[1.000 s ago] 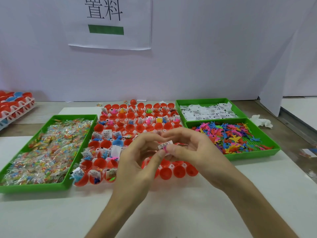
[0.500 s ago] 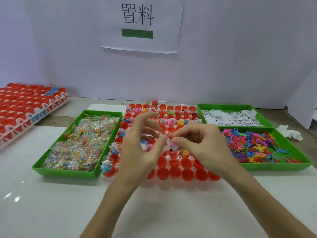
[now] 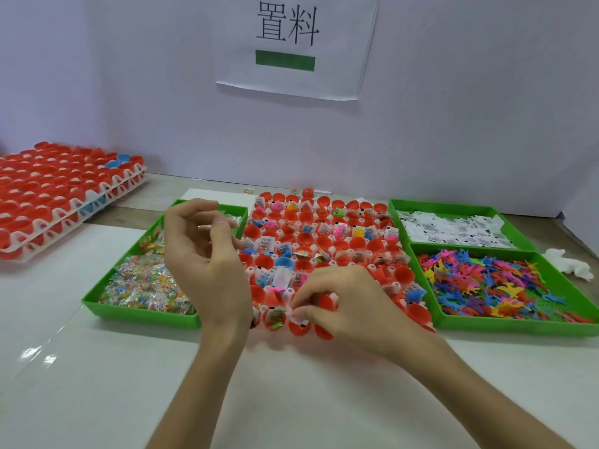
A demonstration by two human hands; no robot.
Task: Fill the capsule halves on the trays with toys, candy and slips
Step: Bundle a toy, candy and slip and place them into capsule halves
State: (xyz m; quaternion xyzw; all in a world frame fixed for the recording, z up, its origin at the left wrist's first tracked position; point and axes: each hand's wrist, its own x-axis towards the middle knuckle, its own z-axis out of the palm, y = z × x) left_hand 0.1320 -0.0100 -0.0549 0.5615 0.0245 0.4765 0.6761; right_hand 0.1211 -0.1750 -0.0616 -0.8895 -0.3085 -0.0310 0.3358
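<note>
A white tray of red capsule halves lies in the middle of the table; many halves hold toys, candy or slips. My right hand is low over the tray's front row and pinches a white slip at the mouth of a red capsule half. My left hand hovers raised above the gap between the candy bin and the tray, fingers loosely curled, holding nothing.
A green bin of wrapped candy sits left of the tray. On the right stand a green bin of white slips and one of coloured plastic toys. Stacked trays of red capsule halves stand far left. A crumpled tissue lies far right.
The hands have parted. My right hand has dropped with the slip to the front row of the tray. My left hand has let go and lifted away to the left.
</note>
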